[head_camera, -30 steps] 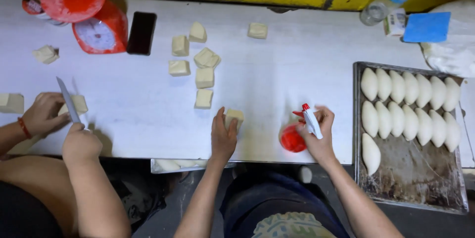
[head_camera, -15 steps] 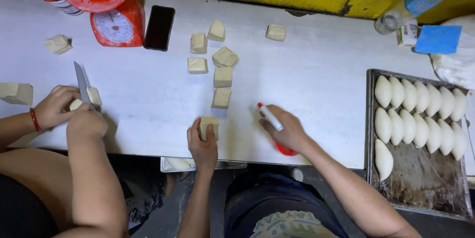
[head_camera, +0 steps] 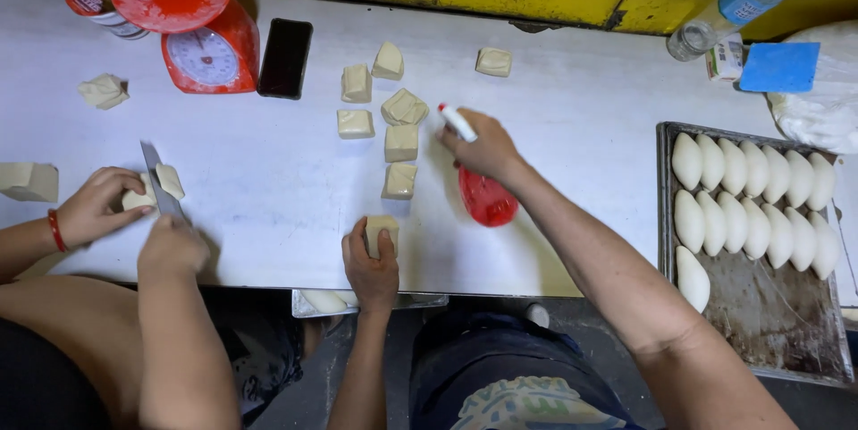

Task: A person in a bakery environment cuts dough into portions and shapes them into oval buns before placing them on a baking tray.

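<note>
White and floury, the worktable [head_camera: 268, 206] runs the whole width of the scene under a yellow wall at the far side.

Fingers of the left hand [head_camera: 371, 262] are curled close around a small square dough piece [head_camera: 381, 231] at the near edge of the table, thumb on one side and the other fingers on the other, pressing it against the surface. The right hand [head_camera: 485, 149] is wrapped around the neck of a red spray bottle [head_camera: 485, 196] with a white nozzle; the bottle lies tilted, its red body toward the near side and the nozzle pointing to the far left, just beside a cluster of cut dough pieces [head_camera: 400, 139].

That cluster sits in the middle of the table, just beyond the held piece, with another dough piece [head_camera: 493, 62] a little apart on the far side.

On the right a metal tray [head_camera: 769, 323] holds rows of shaped white buns [head_camera: 755, 193] in its far half. Beyond it lie a blue scraper [head_camera: 778, 67] and a plastic water bottle [head_camera: 733, 1].

At the left another person's hands [head_camera: 134, 215] work a knife [head_camera: 161, 184] on a lump of dough. Farther back stand a red kitchen scale [head_camera: 206, 46] and a black phone [head_camera: 285, 57].
</note>
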